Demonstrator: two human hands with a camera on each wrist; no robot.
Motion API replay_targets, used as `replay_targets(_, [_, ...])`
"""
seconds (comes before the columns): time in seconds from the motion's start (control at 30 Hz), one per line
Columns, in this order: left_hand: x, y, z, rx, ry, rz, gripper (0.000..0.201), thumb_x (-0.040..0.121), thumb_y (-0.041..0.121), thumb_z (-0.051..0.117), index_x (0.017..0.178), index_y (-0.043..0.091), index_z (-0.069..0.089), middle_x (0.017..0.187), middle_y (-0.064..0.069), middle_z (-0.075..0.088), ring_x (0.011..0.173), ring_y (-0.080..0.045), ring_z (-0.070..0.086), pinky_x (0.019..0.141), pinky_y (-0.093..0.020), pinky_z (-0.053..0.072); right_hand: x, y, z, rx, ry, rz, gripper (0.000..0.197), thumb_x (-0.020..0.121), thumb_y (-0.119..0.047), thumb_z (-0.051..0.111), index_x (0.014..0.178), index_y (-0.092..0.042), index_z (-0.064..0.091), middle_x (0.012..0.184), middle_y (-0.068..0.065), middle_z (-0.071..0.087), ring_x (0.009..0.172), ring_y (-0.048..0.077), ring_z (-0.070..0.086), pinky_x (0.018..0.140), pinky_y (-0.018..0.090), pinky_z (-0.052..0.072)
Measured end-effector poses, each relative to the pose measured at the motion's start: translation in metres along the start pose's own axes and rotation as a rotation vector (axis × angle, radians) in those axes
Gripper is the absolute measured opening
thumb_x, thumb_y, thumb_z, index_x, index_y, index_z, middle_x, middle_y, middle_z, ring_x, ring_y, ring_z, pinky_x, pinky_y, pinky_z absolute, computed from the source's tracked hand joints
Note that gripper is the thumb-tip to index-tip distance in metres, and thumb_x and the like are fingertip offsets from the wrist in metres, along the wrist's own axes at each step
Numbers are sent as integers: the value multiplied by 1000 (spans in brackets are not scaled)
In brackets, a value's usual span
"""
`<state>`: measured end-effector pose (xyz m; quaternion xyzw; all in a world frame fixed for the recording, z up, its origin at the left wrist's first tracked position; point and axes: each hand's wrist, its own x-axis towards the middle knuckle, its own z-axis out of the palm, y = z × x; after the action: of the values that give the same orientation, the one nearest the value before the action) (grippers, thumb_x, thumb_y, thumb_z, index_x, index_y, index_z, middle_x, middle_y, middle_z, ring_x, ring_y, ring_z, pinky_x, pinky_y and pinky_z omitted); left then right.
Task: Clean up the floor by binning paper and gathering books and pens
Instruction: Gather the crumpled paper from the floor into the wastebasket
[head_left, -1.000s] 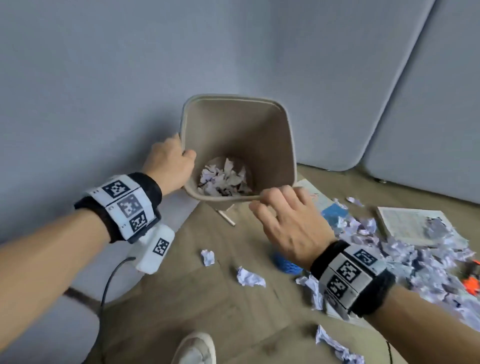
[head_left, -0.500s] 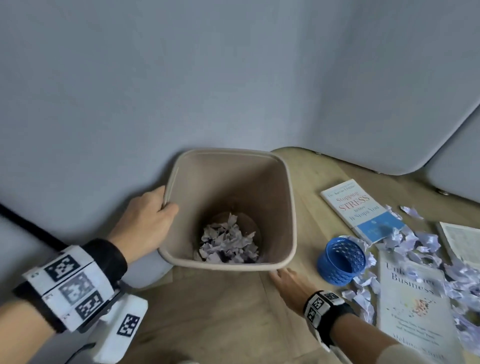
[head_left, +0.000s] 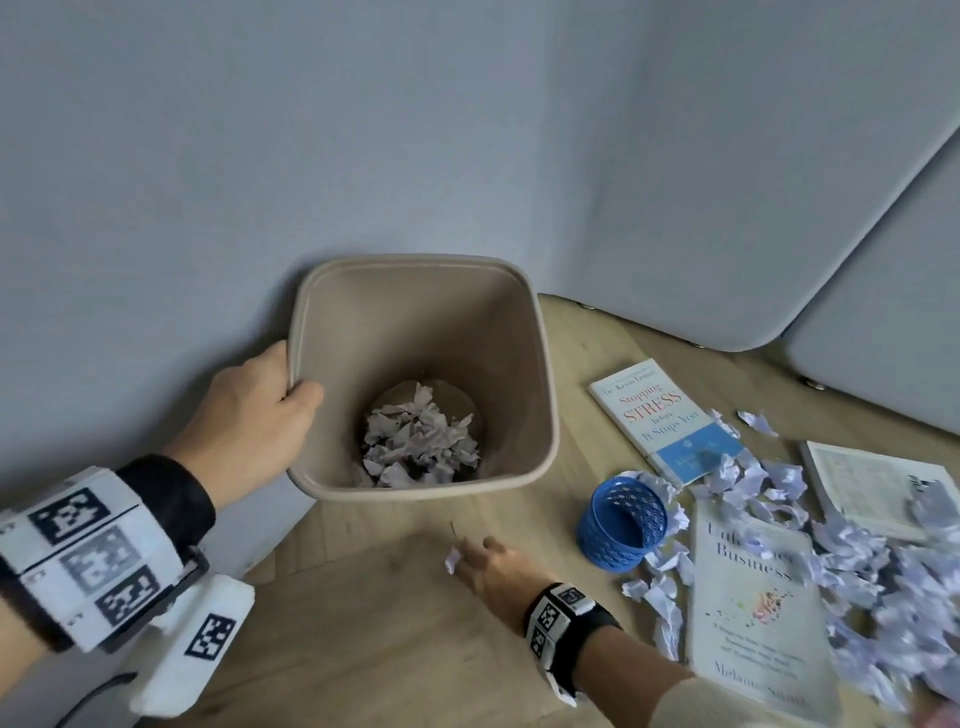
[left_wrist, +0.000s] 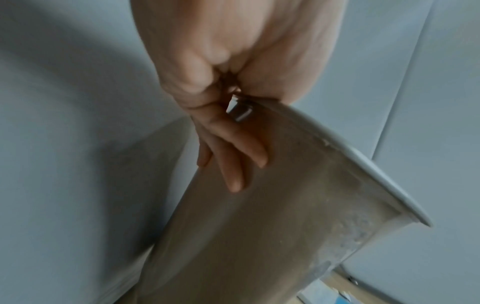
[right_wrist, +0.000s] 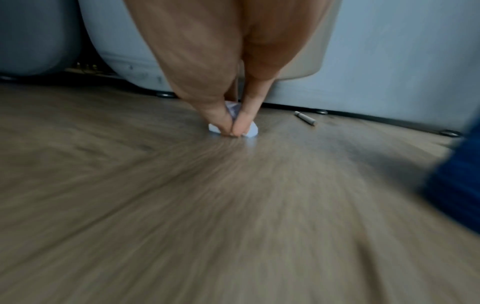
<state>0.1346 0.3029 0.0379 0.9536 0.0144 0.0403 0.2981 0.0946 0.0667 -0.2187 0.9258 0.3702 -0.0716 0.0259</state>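
A beige bin stands on the wood floor by the grey wall, with crumpled paper at its bottom. My left hand grips the bin's left rim, thumb inside. In the left wrist view its fingers lie down the bin's outer wall. In front of the bin my right hand reaches down to the floor. Its fingertips pinch a small crumpled paper scrap, also seen as the scrap in the head view. A pen lies beyond it near the wall.
A blue mesh cup lies on its side right of my right hand. Two closed books and an open one lie among several paper scraps. Grey panels close off the back.
My right hand dropped from the bin's front rim to the floor and closed its fingertips on a paper scrap. The left hand kept its hold on the rim. The view shifted right.
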Motion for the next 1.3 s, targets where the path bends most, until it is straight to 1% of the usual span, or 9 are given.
replay_targets(0.17, [-12,11,21,52,-88,41,17,91,13,47,79,1,51,70,-14,59,68,-32,56,61,-36,42,-115,7,-40,154,-49,114,27,84,-3,51,110,-9,54,95,14,56,67,32,59,56,37,54])
replay_targets(0.3, [-20,25,44,63,-132,72,22,90,13,49,71,4,45,65,-13,56,63,-32,52,54,-34,33,-204,7,-105,282,460,450,7,86,-14,56,86,-16,50,79,-2,50,52,19,48,43,32,45])
replay_targets(0.5, [-22,53,62,109,-213,155,24,92,17,48,68,15,44,70,-9,57,70,-31,56,58,-32,37,-179,11,-232,227,1160,585,31,85,-6,65,112,-11,50,93,8,54,70,15,50,60,20,42])
replay_targets(0.63, [-17,55,60,143,-198,112,19,95,20,50,79,9,55,79,-10,62,76,-30,61,61,-29,40,-134,31,-234,281,486,445,34,88,-21,63,121,-26,62,132,3,52,109,23,57,90,35,48])
replay_targets(0.83, [-3,48,47,302,-266,-30,30,98,25,46,103,-1,58,113,-22,63,101,-37,59,79,-36,45,-190,29,-208,356,792,544,15,84,-11,67,96,-19,70,98,-5,65,83,12,62,74,23,47])
replay_targets(0.97, [-23,85,43,273,7,95,40,93,23,51,122,-4,49,124,-25,49,114,-41,50,95,-44,42,-246,17,-141,353,488,724,14,84,-20,69,97,-22,69,97,-6,63,81,15,64,68,29,51])
replay_targets(1.07, [-49,132,60,82,142,465,29,88,20,56,113,6,52,116,-14,52,101,-32,55,88,-41,45,-285,-4,-96,345,125,775,22,86,-35,64,107,-26,65,108,-6,60,95,18,64,77,30,51])
replay_targets(1.2, [-97,177,112,66,-233,883,15,88,24,56,99,14,53,98,-1,55,81,-22,56,71,-36,50,-322,-38,-67,334,-286,744,36,89,-50,53,120,-32,54,117,-9,57,106,14,59,84,27,45])
replay_targets(1.3, [-129,189,176,124,-587,864,9,88,24,57,86,15,57,92,-1,61,84,-21,57,73,-33,48,-338,-61,-46,453,-286,764,36,84,-54,54,113,-32,54,112,-12,61,98,12,61,79,27,46])
